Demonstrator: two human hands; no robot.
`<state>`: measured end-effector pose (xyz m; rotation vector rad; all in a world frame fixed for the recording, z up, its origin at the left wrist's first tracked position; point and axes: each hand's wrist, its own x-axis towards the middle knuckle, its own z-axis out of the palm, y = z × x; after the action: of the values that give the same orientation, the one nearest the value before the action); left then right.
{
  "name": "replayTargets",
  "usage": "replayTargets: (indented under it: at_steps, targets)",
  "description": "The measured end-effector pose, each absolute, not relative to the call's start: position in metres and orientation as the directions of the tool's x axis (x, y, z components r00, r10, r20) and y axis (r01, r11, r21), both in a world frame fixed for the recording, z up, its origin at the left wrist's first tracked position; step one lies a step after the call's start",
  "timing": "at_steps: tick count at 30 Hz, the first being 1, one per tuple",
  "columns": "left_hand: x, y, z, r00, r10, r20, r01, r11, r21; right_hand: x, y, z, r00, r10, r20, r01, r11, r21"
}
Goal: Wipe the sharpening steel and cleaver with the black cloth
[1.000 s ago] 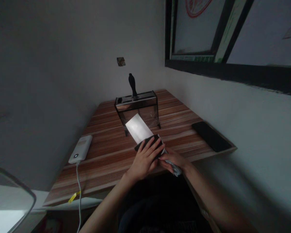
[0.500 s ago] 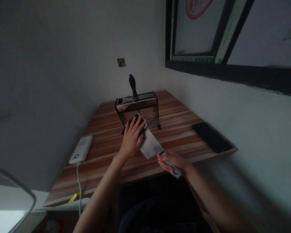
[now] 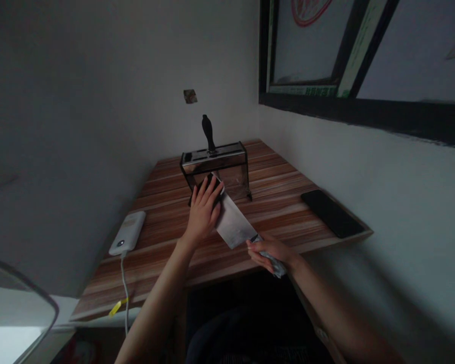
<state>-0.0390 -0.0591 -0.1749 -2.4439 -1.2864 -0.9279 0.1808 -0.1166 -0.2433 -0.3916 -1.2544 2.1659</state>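
A broad steel cleaver blade [image 3: 233, 224] lies flat on the wooden table [image 3: 167, 237], its tip pointing away from me. My left hand [image 3: 203, 213] presses a dark cloth or pad [image 3: 211, 184] onto the far end of the blade, fingers laid flat over it. Closed round the cleaver's silver handle [image 3: 273, 263] at the table's front edge is my right hand [image 3: 270, 250]. Just behind the blade stands a clear knife holder [image 3: 215, 169] with one black-handled knife [image 3: 208, 133] in it.
A white power bank [image 3: 128, 232] with a cable [image 3: 125, 298] lies at the left of the table. A black phone [image 3: 331, 212] lies near the right wall. A dark-framed window sits above on the right. A curved dark object shows at the lower left.
My left hand slid the dark cloth along the blade from the handle end to the far tip. The right hand stayed on the handle.
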Motion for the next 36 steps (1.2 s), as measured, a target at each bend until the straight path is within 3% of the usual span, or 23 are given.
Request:
replayTargets:
  at_steps: [19, 36]
  targets:
    - [-0.001, -0.137, -0.214, 0.684, 0.608, 0.404, 0.652, -0.758, 0.037, 0.181, -0.114, -0.258, -0.722, 0.692, -0.009, -0.301, -0.325, -0.897]
    - [0.001, -0.142, -0.219, 0.679, 0.619, 0.396, 0.659, -0.751, 0.043, 0.181, -0.111, -0.261, -0.725, 0.688, -0.036, -0.295, -0.356, -0.887]
